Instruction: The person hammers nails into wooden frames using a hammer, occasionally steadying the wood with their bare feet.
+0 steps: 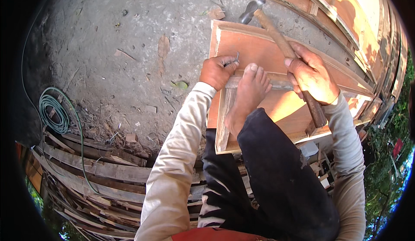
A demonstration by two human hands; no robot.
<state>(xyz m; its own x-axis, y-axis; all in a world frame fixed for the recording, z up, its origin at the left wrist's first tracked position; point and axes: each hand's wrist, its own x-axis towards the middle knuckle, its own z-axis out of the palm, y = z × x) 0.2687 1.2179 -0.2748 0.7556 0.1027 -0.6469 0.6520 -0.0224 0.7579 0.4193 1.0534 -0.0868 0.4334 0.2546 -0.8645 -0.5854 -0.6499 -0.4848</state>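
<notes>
My left hand is closed in a pinch on a nail, which stands up at the left end of a wooden crosspiece. That crosspiece belongs to a framed plywood panel with a reddish-brown face. In my right hand is a hammer, gripped around its wooden handle. Its metal head is raised beyond the panel's far edge, up and away from the nail. My bare foot presses on the panel between the two hands, close to the nail.
More framed plywood panels lie at the upper right. A coiled green hose rests on the left, beside stacked wooden planks. Dry leaves and wood scraps litter the concrete ground. Green plants grow along the right edge.
</notes>
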